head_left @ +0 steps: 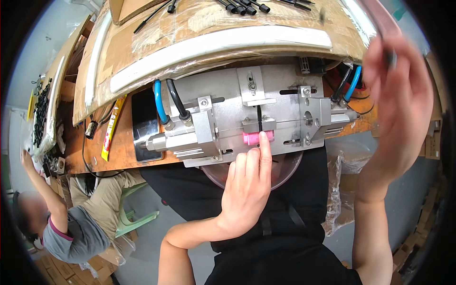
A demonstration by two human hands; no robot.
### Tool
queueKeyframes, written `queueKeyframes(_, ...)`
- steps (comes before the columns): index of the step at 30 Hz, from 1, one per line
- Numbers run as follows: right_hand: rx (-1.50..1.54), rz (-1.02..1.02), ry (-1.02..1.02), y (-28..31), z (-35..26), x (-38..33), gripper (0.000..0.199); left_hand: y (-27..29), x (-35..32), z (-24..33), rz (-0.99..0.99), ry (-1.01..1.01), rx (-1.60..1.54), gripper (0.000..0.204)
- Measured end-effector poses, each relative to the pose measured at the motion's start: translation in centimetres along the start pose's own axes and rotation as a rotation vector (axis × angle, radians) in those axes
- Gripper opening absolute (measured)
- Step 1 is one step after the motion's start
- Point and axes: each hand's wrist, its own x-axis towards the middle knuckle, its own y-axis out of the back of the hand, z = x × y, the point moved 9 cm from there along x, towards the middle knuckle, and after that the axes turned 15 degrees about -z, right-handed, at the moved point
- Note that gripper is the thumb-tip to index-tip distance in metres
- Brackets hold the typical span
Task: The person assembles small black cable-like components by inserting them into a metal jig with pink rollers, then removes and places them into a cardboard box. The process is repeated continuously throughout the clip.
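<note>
My left hand (pixel 244 192) reaches in from below, its index finger stretched out and the other fingers bent. That fingertip rests on a bright pink block (pixel 251 138), where the lower end of a thin black rod (pixel 259 115) meets it. Both lie in the middle of a silver metal fixture (pixel 280 107) with a cylinder unit at each side. High on the right, my right hand (pixel 401 90) is raised and smeared by motion. A blurred pinkish bar (pixel 383 18) and a small dark spot show at its fingers; whether it grips them is unclear.
Behind the fixture, a cardboard-covered shelf (pixel 156 57) with white foam edging carries several black capped rods (pixel 244 6). Blue hoses (pixel 160 102) rise from the cylinders. A phone (pixel 145 123) and yellow packet (pixel 113 128) lie left. Another person (pixel 76 232) sits far left.
</note>
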Motion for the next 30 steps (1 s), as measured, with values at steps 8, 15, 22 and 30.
queueKeyframes(8,-0.256,-0.201,-0.018,-13.1,1.3,-11.4,0.059,12.0,7.9,-5.6,0.436,-0.11,-0.1,0.03)
queueKeyframes(15,-0.308,-0.201,0.005,-14.4,1.6,-10.5,0.055,13.3,17.1,-10.7,0.006,0.027,-0.274,0.026)
queueKeyframes(22,-0.758,0.156,-0.186,0.5,2.6,-3.8,0.024,13.8,14.0,-13.1,0.068,-0.053,-0.167,0.015)
queueKeyframes(30,-0.777,0.006,0.196,2.1,7.0,-2.9,0.021,13.4,10.2,-15.0,0.034,-0.074,-0.438,0.014)
